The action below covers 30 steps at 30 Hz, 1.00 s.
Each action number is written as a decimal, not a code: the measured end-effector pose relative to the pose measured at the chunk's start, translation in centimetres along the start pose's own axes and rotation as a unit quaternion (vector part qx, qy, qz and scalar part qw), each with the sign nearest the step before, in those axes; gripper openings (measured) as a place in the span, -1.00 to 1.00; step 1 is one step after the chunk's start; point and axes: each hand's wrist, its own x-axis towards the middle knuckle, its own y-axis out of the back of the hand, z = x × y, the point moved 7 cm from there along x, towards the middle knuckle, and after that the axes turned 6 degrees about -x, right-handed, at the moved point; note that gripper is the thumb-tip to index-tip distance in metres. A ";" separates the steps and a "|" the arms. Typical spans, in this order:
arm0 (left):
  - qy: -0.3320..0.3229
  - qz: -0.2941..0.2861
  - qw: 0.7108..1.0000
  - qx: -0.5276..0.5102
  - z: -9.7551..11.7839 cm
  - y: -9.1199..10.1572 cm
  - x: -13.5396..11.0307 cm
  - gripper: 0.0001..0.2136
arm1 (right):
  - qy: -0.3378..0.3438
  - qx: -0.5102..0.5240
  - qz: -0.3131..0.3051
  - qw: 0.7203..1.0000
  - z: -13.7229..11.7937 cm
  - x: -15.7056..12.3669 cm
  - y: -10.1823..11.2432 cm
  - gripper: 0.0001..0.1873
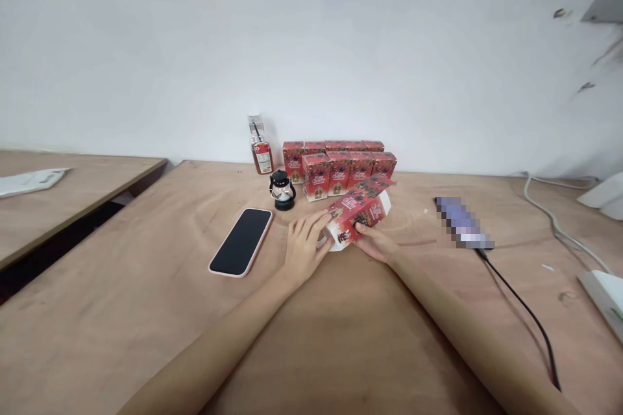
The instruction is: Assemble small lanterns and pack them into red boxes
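Between my two hands is a red printed Christmas gift box (357, 207), tilted, with white flaps standing out at its ends. My left hand (306, 243) grips its near left end, the thumb beside a white flap and the fingers along the red side. On the right side, my right hand (377, 243) holds the box with the thumb on its printed face. Just beyond stand several closed red boxes (339, 172) of the same print, in two rows near the wall. A small black lantern (283, 191) stands left of them.
A pink-cased phone (241, 242) lies left of my hands. Behind the lantern is a bottle of brown liquid (261, 152). To the right, a second phone (462, 224) has a black cable (525, 311) plugged in. A gap separates this table from another (97, 194) at left.
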 end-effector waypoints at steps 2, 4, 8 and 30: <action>-0.055 -0.015 0.997 0.043 0.3 -0.4 -0.1 -0.65 | -0.009 -0.011 -0.016 1.000 0.1 0.0 -0.5 -0.55; -0.118 -0.021 0.990 0.077 0.5 -0.7 -0.2 -0.64 | -0.024 -0.028 -0.032 0.999 0.3 -0.1 -1.0 -0.54; -0.139 -0.018 0.989 0.055 -0.6 -0.8 -0.3 -0.58 | -0.002 -0.036 -0.035 0.999 -0.1 -0.3 -1.2 -0.49; 0.040 -0.118 0.968 -0.218 -1.7 -1.5 -0.1 -0.42 | 0.039 0.094 0.099 0.990 -1.0 0.2 1.3 -0.62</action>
